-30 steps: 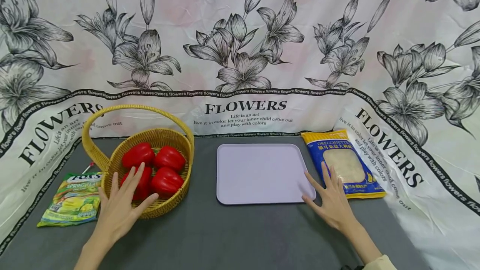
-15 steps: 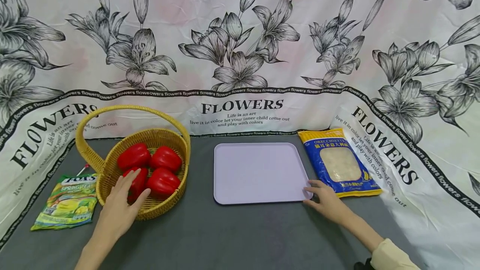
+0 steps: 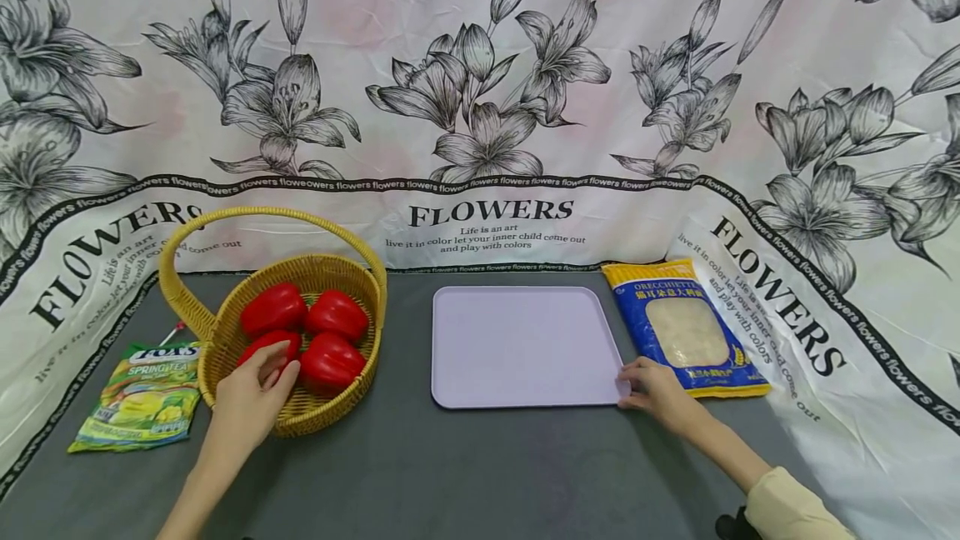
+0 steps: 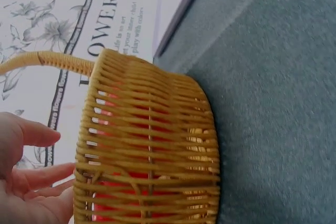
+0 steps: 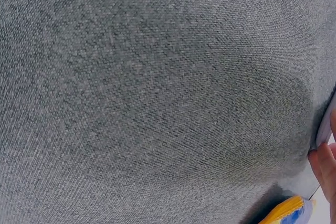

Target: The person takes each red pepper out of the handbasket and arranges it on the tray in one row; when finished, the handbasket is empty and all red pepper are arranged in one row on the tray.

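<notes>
Several glossy red bell peppers [image 3: 336, 315] lie in a yellow wicker basket [image 3: 318, 417] with a tall handle. Over the basket's near rim, my left hand [image 3: 251, 398] bends its fingers above the nearest pepper [image 3: 258, 346]. In the left wrist view, thumb and fingers of the left hand [image 4: 34, 177] stand apart above the rim; whether the fingertips touch the pepper is hidden. My right hand [image 3: 656, 394] pinches the near right corner of a flat lilac tray [image 3: 525, 348]. Only fingertips of the right hand [image 5: 325, 166] show in the right wrist view, at the tray's edge.
A blue and yellow orecchiette pasta bag [image 3: 686, 327] lies right of the tray. Left of the basket is a green Fox's Spring Tea bag [image 3: 138, 398], with a thin white stick [image 3: 172, 332] behind it. A floral cloth [image 3: 480, 107] closes off the grey table's back.
My right hand has come down to the tray's corner, its spread fingers closing on the edge. The left hand's spread fingers have bent in over the nearest pepper. Basket and tray look unmoved.
</notes>
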Demonstrator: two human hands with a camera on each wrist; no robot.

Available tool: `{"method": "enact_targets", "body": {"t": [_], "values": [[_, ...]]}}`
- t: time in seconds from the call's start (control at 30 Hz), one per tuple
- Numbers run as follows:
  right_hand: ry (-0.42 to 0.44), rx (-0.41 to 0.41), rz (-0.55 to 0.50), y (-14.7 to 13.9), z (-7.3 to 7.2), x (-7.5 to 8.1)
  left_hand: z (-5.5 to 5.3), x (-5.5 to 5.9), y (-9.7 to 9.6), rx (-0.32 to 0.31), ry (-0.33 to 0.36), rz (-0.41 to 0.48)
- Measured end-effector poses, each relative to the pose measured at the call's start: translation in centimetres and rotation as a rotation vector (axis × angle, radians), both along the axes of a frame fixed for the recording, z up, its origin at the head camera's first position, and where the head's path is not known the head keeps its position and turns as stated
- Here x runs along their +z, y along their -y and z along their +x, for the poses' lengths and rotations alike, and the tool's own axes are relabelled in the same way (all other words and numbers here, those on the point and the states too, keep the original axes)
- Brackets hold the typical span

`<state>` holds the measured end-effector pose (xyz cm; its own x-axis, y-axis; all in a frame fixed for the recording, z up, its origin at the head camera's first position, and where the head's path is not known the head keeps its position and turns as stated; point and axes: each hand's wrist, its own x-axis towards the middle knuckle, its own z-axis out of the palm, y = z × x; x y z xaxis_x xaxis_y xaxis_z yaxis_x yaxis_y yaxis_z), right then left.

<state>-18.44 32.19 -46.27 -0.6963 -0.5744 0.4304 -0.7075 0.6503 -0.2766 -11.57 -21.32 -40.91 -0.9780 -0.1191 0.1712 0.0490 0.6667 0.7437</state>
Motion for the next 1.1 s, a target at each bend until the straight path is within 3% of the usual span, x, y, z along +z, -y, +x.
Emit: {"method": "enact_targets", "body": {"t": [0.13,0.27,0.63,0.77,0.9,1.0,1.1], "values": [[-0.009,-0.005,-0.001,0.0,-0.1,-0.1,-0.3,-0.3,-0.3,-0.036,0.03,0.016],[0.012,-0.019,0.004,0.1,0.0,-0.1,-0.5,-0.9,-0.8,-0.062,-0.006,0.0],[0.055,-0.048,0.007,0.3,0.3,0.2,-1.7,-2.6,-2.9,-0.066,-0.311,0.045],[0.073,-0.054,0.012,0.4,0.3,0.3,-2.4,-2.9,-3.3,-0.035,-0.38,0.053],[0.1,-0.076,0.024,0.4,0.3,0.4,-3.2,-2.8,-3.6,0.044,-0.34,0.114],[0.106,-0.081,0.028,0.4,0.3,0.3,-3.8,-2.6,-3.8,0.088,-0.232,0.182],[0.1,-0.079,0.033,0.3,0.3,0.4,-4.3,-2.3,-3.8,0.089,-0.124,0.203]]}}
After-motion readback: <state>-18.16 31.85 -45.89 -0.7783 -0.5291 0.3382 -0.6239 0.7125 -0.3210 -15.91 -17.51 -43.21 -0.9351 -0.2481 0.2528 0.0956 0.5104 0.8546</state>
